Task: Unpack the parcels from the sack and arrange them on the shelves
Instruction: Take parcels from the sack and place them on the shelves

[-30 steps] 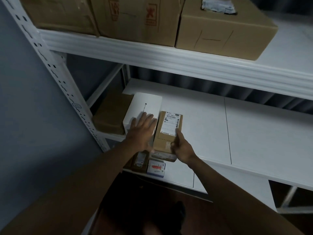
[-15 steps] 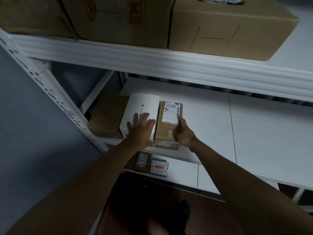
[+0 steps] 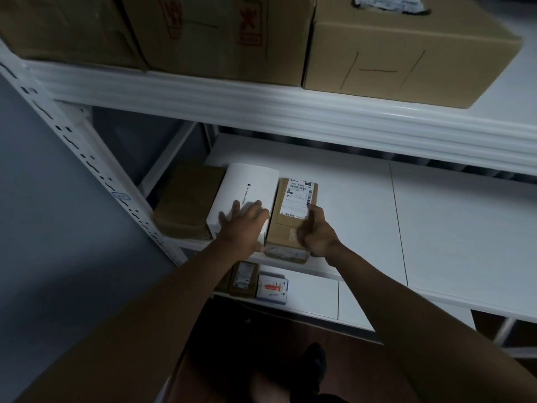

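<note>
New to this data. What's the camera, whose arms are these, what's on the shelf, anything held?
There is no robot: one wide-angle camera on a person's head looks down at their own bare arms. On the middle shelf a white box and a brown labelled parcel lie side by side, with another brown parcel to the left. The left hand rests flat on the white box. The right hand is at the labelled parcel's right side, blurred, so its grip is unclear. Large cartons sit on the shelf above.

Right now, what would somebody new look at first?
Probably the two hands in the middle: the left hand lies flat on a white box, and the right hand touches the labelled brown parcel beside it. Above, big cartons crowd the top shelf.
</note>
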